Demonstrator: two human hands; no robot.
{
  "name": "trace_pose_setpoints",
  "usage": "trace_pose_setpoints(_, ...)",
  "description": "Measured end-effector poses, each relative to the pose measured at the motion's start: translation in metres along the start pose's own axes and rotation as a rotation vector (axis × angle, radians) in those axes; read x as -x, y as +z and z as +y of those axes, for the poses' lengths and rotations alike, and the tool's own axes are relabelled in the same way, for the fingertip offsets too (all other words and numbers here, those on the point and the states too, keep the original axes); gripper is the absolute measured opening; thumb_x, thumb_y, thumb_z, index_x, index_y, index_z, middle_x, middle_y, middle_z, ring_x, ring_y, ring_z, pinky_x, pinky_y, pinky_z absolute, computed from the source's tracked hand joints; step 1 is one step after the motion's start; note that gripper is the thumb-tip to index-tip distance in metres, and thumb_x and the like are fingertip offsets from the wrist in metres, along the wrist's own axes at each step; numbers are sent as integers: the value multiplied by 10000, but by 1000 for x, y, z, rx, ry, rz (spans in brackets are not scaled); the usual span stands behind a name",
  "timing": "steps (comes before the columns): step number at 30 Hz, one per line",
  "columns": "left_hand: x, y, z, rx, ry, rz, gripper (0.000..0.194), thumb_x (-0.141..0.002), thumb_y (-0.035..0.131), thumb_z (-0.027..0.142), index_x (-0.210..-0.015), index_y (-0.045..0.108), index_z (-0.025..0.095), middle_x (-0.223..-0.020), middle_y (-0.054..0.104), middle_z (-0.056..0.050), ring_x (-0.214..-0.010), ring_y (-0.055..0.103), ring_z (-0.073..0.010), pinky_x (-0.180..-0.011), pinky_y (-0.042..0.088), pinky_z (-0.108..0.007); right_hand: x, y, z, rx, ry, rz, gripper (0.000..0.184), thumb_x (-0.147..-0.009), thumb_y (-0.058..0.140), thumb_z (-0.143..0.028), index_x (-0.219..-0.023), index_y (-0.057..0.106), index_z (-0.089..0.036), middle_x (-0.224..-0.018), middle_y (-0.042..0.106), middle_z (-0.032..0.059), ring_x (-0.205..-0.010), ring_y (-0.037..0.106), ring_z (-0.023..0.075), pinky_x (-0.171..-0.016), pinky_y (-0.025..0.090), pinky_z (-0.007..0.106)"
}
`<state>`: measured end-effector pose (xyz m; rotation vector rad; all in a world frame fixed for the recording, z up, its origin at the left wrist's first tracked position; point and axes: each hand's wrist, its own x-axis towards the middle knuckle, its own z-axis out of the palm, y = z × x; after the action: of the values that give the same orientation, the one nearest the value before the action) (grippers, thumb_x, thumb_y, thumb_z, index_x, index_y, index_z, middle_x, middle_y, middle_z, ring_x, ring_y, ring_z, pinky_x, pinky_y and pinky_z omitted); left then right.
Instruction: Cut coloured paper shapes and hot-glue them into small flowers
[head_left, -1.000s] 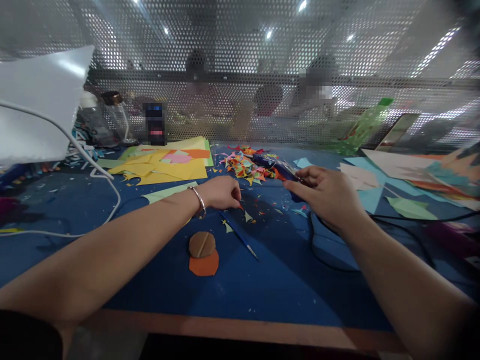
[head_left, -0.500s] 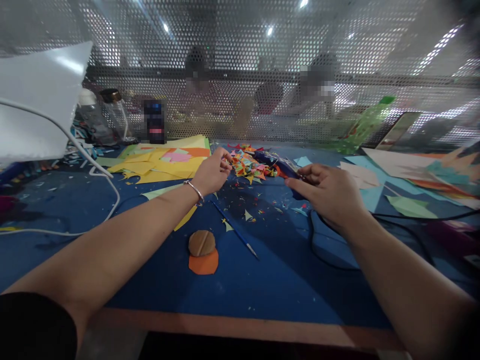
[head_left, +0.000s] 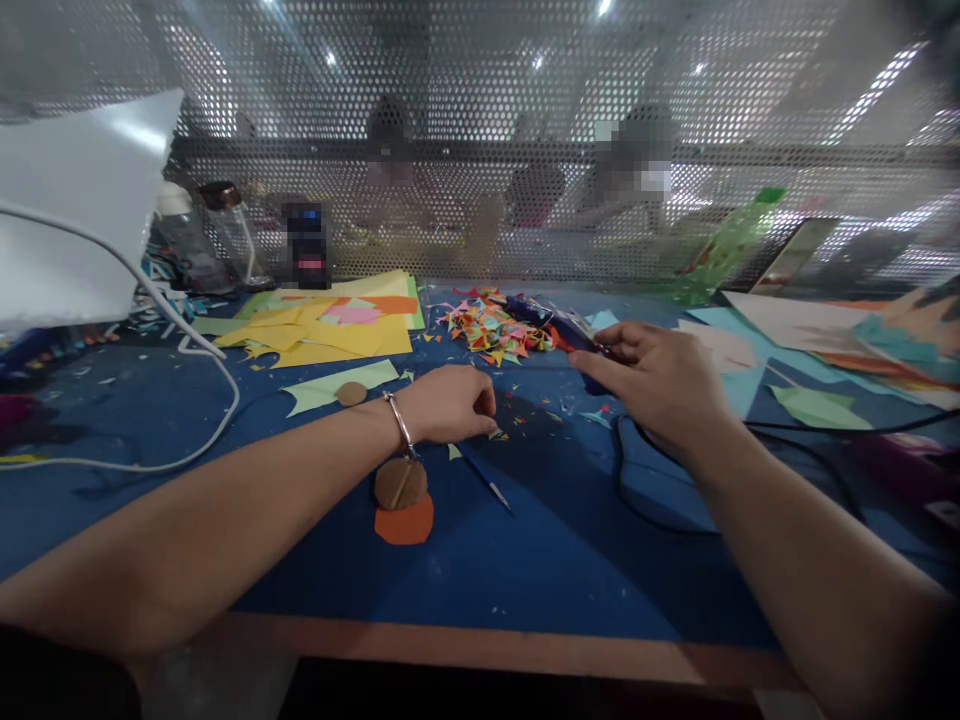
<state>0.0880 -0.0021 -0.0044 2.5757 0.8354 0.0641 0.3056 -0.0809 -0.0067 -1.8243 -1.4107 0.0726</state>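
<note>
My left hand, with a silver bangle at the wrist, is low over the table with its fingers curled. Its thumb and fingertips meet at a small pale green paper scrap. Partly under the hand lies a blue-handled paintbrush. Below the wrist a cardboard disc overlaps an orange paper piece. My right hand is closed round a long, shiny dark blue object whose kind I cannot make out. Its far end reaches a heap of colourful paper scraps.
Yellow paper sheets lie at the back left, near a smaller cardboard disc on green paper. White and black cables cross the blue table. Bottles stand along a perforated metal screen; people are beyond it.
My left hand has come from the scrap heap towards me and right, down to the small scrap. The smaller cardboard disc is now uncovered. My right hand keeps its hold, almost still.
</note>
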Motion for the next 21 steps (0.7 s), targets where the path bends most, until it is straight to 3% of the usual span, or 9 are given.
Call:
trace_pose_setpoints(5,-3,1,-1,57,-9,16,124,-776,645,214,-833,734,151,-769,722,-58,-672,610,-156,-621,424,-277,0,-1,-1,28,16,-4,332,-704,695,-513,-811,651,-201,-569,610,16,-536,523,178,-516,371,328)
trace_pose_setpoints(8,-13,-6,-14,92,-42,139,130,-787,641,217,-855,726,145,-809,733,-66,-718,633,-164,-671,454,-278,-1,-1,-2,22,18,-7,327,-702,689,-510,-812,648,-206,-616,641,36,-571,548,195,-548,393,342)
trace_pose_setpoints(11,-27,-17,-35,131,-115,345,250,-837,596,226,-1038,691,112,-977,737,-120,-858,656,-190,-767,482,-299,0,-1,-3,21,17,-20,312,-704,686,-500,-807,646,-208,-625,654,44,-582,568,206,-558,406,351)
trace_pose_setpoints(13,-29,-26,-48,164,-135,391,414,-837,574,160,-1246,598,103,-1015,741,-124,-867,668,-181,-764,490,-291,0,0,-3,22,17,-24,311,-704,689,-498,-809,652,-208,-615,652,44,-582,573,210,-549,402,349)
trace_pose_setpoints(15,-23,-35,-55,185,-131,368,483,-789,605,105,-1271,587,108,-970,755,-103,-835,676,-172,-756,492,-281,-1,1,-2,30,16,-40,316,-710,688,-500,-824,668,-205,-614,654,46,-581,576,211,-543,396,348)
trace_pose_setpoints(17,-10,-43,-53,133,-110,319,294,-775,635,123,-1062,692,106,-988,752,-109,-867,669,-181,-780,481,-286,-1,2,0,54,19,-69,322,-715,684,-495,-847,683,-201,-624,661,47,-584,580,211,-544,391,344)
trace_pose_setpoints(19,9,-49,-45,22,-87,238,197,-774,640,147,-952,722,121,-962,747,-90,-828,655,-176,-756,461,-286,-2,4,1,93,24,-108,318,-714,685,-481,-856,690,-197,-637,668,45,-596,589,213,-551,390,340)
trace_pose_setpoints(21,28,-50,-33,-18,-53,83,179,-785,634,172,-931,733,140,-913,742,-64,-796,643,-167,-725,443,-279,-2,6,3,133,23,-149,300,-713,682,-465,-843,689,-195,-657,678,43,-620,604,216,-568,395,337)
